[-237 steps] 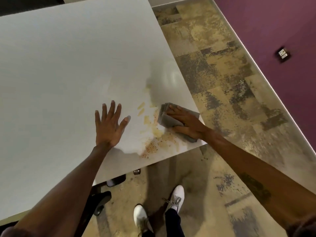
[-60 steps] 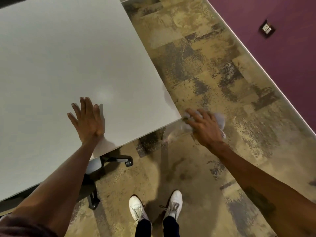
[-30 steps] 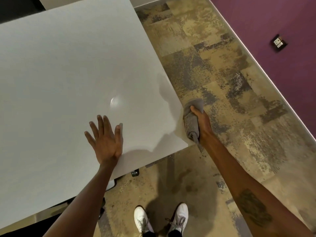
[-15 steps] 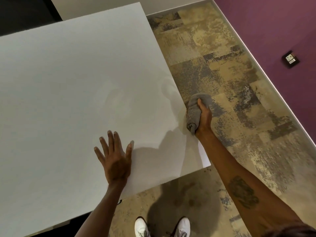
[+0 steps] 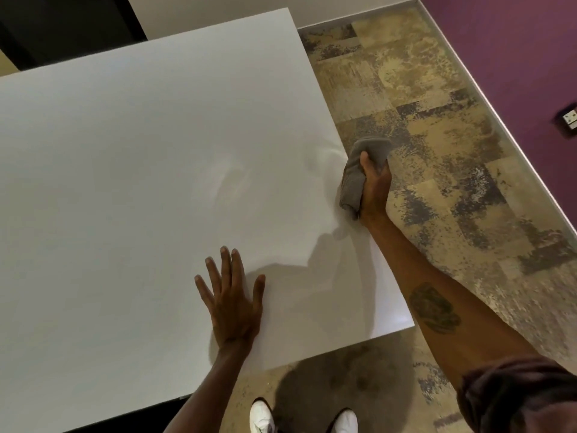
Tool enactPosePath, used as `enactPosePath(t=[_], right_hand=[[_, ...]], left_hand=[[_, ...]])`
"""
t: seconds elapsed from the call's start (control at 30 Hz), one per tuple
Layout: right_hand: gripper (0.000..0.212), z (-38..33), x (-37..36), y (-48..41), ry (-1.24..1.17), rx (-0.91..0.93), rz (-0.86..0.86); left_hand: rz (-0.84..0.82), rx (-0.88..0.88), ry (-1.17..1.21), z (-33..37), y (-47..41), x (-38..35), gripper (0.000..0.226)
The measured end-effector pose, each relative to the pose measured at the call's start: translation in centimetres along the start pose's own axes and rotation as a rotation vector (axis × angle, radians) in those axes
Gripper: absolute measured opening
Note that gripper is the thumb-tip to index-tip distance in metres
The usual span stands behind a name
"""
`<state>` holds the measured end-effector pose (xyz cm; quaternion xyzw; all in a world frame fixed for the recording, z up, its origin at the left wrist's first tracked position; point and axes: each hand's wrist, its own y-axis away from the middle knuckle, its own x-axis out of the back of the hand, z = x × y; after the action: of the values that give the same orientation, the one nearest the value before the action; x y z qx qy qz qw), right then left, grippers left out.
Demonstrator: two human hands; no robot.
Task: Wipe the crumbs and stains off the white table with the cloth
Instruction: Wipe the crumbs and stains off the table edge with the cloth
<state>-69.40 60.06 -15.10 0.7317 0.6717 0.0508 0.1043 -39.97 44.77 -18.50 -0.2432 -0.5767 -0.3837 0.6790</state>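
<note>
The white bench (image 5: 140,167) fills most of the view, its right edge running from far to near beside the mottled tan carpet (image 5: 421,98). As far as the picture shows, its surface carries no crumbs or coloured stains; only faint smeared sheen marks show near the middle and by the right edge, which may be damp streaks from wiping. Judged from that, the wiping looks nearly or wholly done, with at most a last pass along the right edge or a drying of the streaks left.

No container of any kind is in view, so where the crumbs went cannot be told.

The left hand (image 5: 232,304) lies flat on the near part of the bench, palm down, fingers spread. The right hand (image 5: 373,185) is closed in a fist round the grey cloth (image 5: 354,182), which is bunched into a roll and sits at the bench's right edge, partly over the carpet.
</note>
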Motion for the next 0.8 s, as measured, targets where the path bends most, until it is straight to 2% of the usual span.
enactPosePath(t=[0.17,0.4,0.53,0.63,0.8], right_hand=[[0.024,1.1,-0.8,0.9,0.378,0.118,-0.142],[0.045,0.7,-1.0,1.1,0.648,0.171,-0.315],[0.046,1.1,-2.0,3.3,0.707,0.273,-0.538],[0.047,1.5,-2.6,5.5,0.673,0.224,-0.646],[0.065,2.7,-2.5,10.6,0.692,0.122,-0.728]], left_hand=[[-0.002,0.005,0.032,0.0,0.0,0.0,0.082],[0.012,-0.007,0.024,-0.1,0.1,-0.3,0.077],[0.042,-0.021,0.060,-0.1,0.3,0.0,0.072],[0.069,-0.049,0.088,-0.1,0.6,0.2,0.072],[0.009,-0.034,0.179,-0.7,0.6,0.2,0.089]])
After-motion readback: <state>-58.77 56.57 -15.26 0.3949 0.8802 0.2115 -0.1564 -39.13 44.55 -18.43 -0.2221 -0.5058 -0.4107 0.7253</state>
